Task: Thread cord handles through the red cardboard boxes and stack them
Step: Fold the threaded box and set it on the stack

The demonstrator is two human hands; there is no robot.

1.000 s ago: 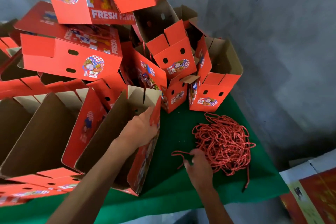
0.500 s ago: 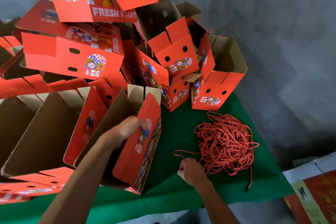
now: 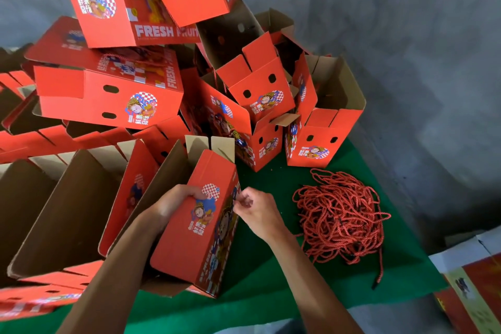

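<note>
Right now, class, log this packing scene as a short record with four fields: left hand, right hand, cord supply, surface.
left hand: left hand grips the top edge of the tilted red box
right hand: right hand at the box's side edge, fingers pinched; what they hold is too small to tell
cord supply: red cord pile lies right of the hands
surface: green table cover

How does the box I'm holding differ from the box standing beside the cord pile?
The held box is tilted and gripped by the left hand; the standing box sits upright on the green table, untouched. The held box shows its closed red panel to the camera; the standing box's brown inside shows through its open top. Both carry the same cartoon print.
</note>
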